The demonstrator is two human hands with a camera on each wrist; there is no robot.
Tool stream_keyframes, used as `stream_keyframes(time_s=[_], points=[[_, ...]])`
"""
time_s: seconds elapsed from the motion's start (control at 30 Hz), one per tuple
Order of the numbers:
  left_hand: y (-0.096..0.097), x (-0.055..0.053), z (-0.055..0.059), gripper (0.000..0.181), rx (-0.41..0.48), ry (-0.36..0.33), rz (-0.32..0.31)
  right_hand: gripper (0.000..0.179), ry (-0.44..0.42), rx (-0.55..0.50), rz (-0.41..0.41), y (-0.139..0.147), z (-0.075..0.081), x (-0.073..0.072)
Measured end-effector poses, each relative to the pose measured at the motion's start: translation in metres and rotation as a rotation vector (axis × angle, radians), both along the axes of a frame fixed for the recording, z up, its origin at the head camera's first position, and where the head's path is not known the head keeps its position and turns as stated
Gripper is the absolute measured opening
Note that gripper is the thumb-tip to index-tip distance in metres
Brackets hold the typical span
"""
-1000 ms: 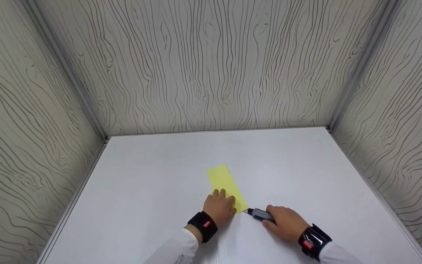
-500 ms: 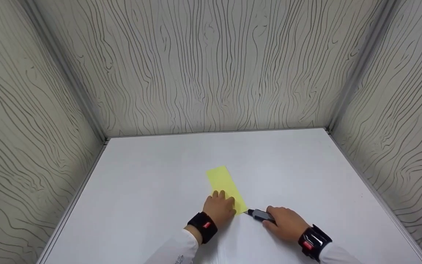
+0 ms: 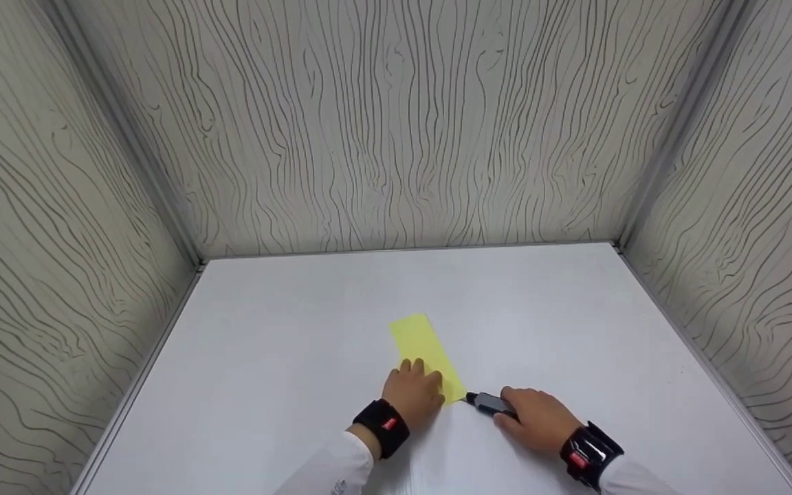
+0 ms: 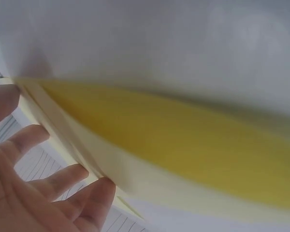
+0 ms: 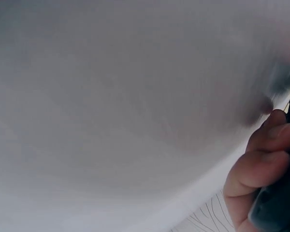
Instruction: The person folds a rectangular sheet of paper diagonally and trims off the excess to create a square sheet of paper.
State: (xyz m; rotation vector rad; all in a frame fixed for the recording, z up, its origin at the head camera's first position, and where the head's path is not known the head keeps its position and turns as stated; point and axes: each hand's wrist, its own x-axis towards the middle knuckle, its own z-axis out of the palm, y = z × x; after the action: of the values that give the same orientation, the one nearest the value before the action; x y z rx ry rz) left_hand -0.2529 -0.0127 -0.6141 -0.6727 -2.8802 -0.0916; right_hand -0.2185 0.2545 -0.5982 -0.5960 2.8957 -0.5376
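A folded piece of yellow paper (image 3: 425, 342) lies aslant on the white table. My left hand (image 3: 412, 394) rests on its near part, fingertips pressing it down. In the left wrist view the fingertips touch the layered edge of the yellow paper (image 4: 174, 140), and its upper layer bows away from the lower one. My right hand (image 3: 542, 421) grips a grey and black utility knife (image 3: 492, 403), its tip pointing left at the paper's near right corner. The right wrist view shows curled fingers (image 5: 258, 169) round the dark knife handle (image 5: 275, 208); the blade is hidden there.
The white tabletop (image 3: 286, 330) stretches round both hands. Wood-grain patterned panels (image 3: 396, 137) enclose it at the back and on both sides, with grey metal strips at the corners. Each wrist wears a black band (image 3: 382, 427).
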Motion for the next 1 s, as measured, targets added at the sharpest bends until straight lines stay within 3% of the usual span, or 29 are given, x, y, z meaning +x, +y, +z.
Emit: stream_keyframes(time_s=[0.5,1.0], points=[[-0.0001,0.0001,-0.0031,0.020,-0.024,0.002,0.006,0.023,0.048,0.005,0.013,-0.0002,-0.0040,-0.0051],[-0.0017,-0.0030,-0.0025,0.018,-0.026,-0.027,-0.002,0.022,0.034,0.019,0.001,-0.0004,-0.0016,-0.0070]])
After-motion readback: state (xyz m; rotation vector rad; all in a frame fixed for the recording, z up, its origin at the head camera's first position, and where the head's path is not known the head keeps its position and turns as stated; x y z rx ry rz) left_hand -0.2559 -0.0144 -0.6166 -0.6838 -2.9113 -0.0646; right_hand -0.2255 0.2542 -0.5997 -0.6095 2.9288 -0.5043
